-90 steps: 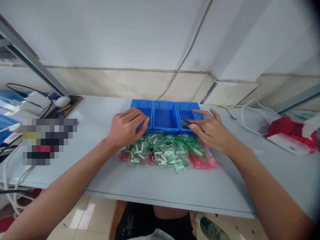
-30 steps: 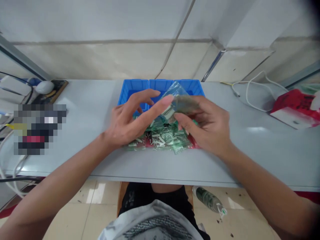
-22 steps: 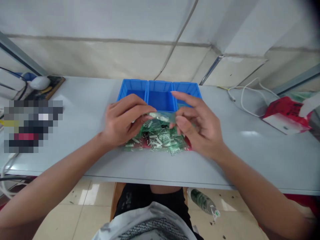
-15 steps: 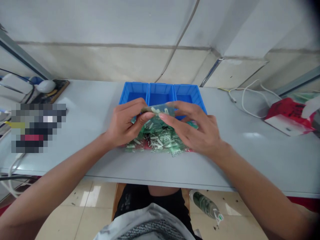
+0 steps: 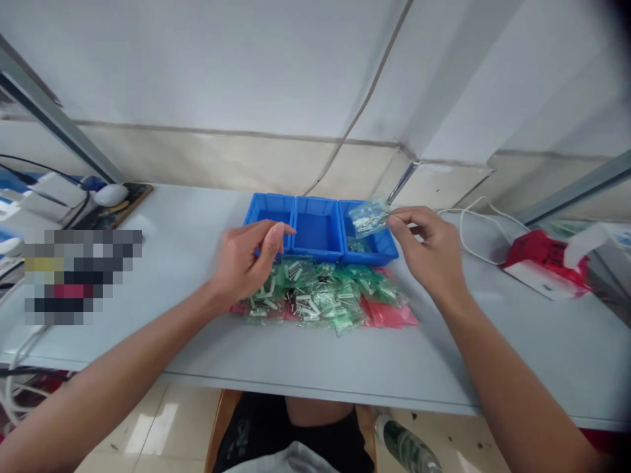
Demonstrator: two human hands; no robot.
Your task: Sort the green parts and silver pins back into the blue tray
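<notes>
My right hand (image 5: 424, 246) pinches a small clear plastic bag (image 5: 367, 219) between finger and thumb, holding it above the right compartment of a blue three-compartment bin (image 5: 317, 230). Another small bag (image 5: 357, 245) lies inside that compartment. My left hand (image 5: 249, 259) holds nothing and hovers at the front of the left compartment, just above a spread pile of green and pink plastic bags (image 5: 320, 299) with small parts in them. The pile lies against the bin's front wall.
The bin and pile sit on a pale grey table (image 5: 493, 341). A white cable (image 5: 473, 226) and a red-and-white box (image 5: 545, 272) lie to the right. A white computer mouse (image 5: 109, 194) sits on a dark mat at the far left, near a blurred patch.
The bag has moved up and right, over the right compartment, in my right hand. My left hand has let go of it and dropped back towards the pile.
</notes>
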